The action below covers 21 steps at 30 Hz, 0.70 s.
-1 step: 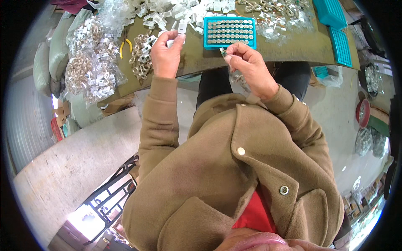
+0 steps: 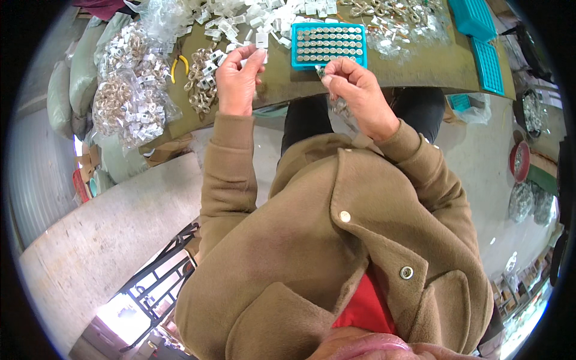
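Note:
My left hand [image 2: 238, 81] is closed on a small white plastic case [image 2: 261, 40], pinched between thumb and fingers above the table. To its right, my right hand [image 2: 359, 90] pinches a small electronic part with a short cord [image 2: 320, 71], too small to make out in detail. This part is just at the near edge of a blue tray [image 2: 294, 65]. Rows of round silver button cells [image 2: 330, 44] lie in the tray. Beyond my left hand spreads a heap of clear and white plastic cases [image 2: 264, 15].
Yellow-handled pliers [image 2: 174, 71] lie left of a bundle of corded pieces [image 2: 201, 90]. A bag of similar pieces [image 2: 129, 108] sits at the table's left edge. Wired parts [image 2: 408, 30] are piled at the far right, near stacked blue trays [image 2: 487, 66].
My right hand has shifted slightly up and left, bringing the small part closer to the blue tray's edge. My left hand has tilted a little, still with the white case.

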{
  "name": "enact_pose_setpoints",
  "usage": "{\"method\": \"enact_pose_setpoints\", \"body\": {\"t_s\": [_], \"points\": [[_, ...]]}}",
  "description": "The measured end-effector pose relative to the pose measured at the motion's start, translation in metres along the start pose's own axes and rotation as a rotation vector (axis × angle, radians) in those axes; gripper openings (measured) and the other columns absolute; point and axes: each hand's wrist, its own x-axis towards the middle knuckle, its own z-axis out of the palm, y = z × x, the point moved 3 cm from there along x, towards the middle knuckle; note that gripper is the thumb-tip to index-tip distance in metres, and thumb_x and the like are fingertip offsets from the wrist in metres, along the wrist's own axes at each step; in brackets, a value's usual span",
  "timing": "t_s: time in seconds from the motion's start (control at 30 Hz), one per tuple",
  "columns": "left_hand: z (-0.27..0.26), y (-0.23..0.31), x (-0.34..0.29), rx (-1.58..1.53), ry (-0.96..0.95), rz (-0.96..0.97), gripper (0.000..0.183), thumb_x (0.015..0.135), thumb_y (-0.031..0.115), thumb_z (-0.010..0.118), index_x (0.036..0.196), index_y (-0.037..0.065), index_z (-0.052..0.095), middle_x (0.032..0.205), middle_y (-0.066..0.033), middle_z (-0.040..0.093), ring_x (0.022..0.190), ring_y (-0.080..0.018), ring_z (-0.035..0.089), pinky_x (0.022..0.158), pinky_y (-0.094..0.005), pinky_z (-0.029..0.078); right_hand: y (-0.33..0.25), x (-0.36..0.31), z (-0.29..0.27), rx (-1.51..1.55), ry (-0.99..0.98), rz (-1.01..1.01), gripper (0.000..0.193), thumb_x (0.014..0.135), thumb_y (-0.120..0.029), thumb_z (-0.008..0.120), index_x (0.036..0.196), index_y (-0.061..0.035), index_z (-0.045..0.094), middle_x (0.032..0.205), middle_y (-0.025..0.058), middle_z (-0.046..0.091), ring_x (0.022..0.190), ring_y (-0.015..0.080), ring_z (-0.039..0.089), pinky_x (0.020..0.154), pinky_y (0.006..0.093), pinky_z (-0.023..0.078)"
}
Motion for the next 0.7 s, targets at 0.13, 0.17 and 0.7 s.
{"method": "enact_pose_setpoints", "body": {"t_s": [0.13, 0.17, 0.7], "points": [[0.026, 0.001, -0.038, -0.603, -0.306, -0.287, 0.028, 0.092, 0.018, 0.065, 0.115, 0.004, 0.058, 0.095, -0.0008, 0.063, 0.074, -0.0047, 0.053, 0.055, -0.0156, 0.041, -0.007, 0.002, 0.006, 0.048, 0.007, -0.064, 0.003, 0.091, -0.008, 0.059, 0.093, -0.0080, 0.056, 0.078, -0.0049, 0.050, 0.067, 0.0044, 0.045, 0.064, 0.0202, 0.038], [0.036, 0.001, -0.046, -0.650, -0.351, -0.312, 0.029, 0.092, 0.019, 0.065, 0.116, 0.005, 0.058, 0.097, -0.0007, 0.063, 0.074, -0.0043, 0.051, 0.055, -0.0151, 0.041, -0.008, 0.000, 0.009, 0.086, -0.030, -0.114, 0.003, 0.091, -0.009, 0.059, 0.093, -0.0083, 0.057, 0.074, -0.0055, 0.048, 0.066, 0.0041, 0.043, 0.062, 0.0202, 0.036], [0.063, 0.001, -0.073, -0.576, -0.294, -0.299, 0.029, 0.091, 0.011, 0.064, 0.119, 0.003, 0.061, 0.105, -0.0025, 0.067, 0.093, -0.0101, 0.064, 0.064, -0.0203, 0.054, -0.002, -0.019, 0.005, 0.407, 0.045, -0.027, 0.001, 0.094, -0.008, 0.056, 0.093, -0.0089, 0.055, 0.068, -0.0050, 0.045, 0.060, 0.0052, 0.039, 0.063, 0.0239, 0.037]]}}
